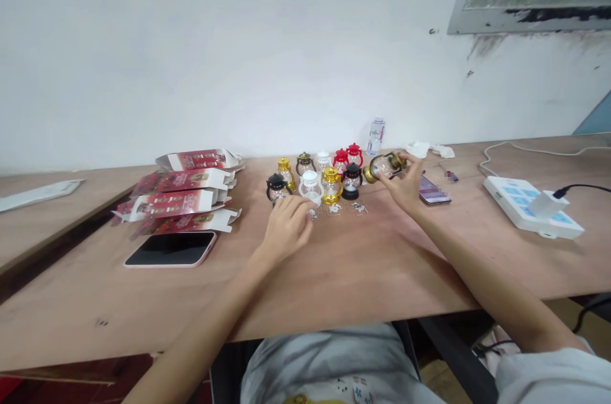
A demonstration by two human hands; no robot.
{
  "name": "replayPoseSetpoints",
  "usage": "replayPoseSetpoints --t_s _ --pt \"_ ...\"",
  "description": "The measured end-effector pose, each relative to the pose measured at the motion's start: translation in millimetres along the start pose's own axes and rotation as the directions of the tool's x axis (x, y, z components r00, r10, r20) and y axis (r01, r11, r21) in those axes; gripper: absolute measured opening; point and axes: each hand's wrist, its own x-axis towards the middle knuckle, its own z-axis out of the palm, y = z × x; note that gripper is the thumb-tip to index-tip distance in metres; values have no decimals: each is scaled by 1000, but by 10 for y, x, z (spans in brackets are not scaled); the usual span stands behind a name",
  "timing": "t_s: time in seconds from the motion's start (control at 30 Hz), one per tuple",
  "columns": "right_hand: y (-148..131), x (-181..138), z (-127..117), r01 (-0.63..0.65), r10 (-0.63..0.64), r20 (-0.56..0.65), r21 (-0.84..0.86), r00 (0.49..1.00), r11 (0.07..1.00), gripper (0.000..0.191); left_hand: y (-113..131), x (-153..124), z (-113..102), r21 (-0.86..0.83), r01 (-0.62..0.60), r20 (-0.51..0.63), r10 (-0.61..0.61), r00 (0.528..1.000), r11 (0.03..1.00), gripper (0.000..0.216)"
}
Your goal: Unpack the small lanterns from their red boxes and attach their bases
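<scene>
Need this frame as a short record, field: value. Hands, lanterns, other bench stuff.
left hand: by the front of the lantern group; grip unclear
right hand: holds a bronze-coloured lantern, tilted over
standing lanterns: black, white, gold, red, bronze-coloured
in front of them: small pieces
left side: red printed boxes, flaps open; phone nearer the wearer
right side: second phone; white power strip, plug inserted
back: clear bottle near wall

On the brown worktop (pixel 344 283) I see small lanterns (pixel 331 189), red cartons (pixel 179 203), a black-screened phone (pixel 170 250), a white power strip (pixel 518 200) and a clear bottle (pixel 377 136).
</scene>
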Motion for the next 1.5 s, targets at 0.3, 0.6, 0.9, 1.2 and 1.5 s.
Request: replayPoseSetpoints --t_s 0.3,0.6,0.9,1.2,1.5 --pt "-1098 -546 274 142 -173 21 477 985 868 65 194 242 168 -832 461 304 -442 844 308 59" --pt "-984 -716 255 77 -105 144 186 984 980 10 73 -36 203 -765 554 213 -683 699 328 44" --pt "-1044 -763 275 -275 83 441 391 894 879 24 -40 -76 207 -534 655 43 -757 652 534 38" --pt "-917 -779 403 -576 346 495 452 797 681 36 -94 -124 298 -516 687 30 -791 611 511 38" --pt "-1041 -906 330 -341 143 507 324 850 882 22 49 -119 222 -269 678 24 -699 715 684 44"
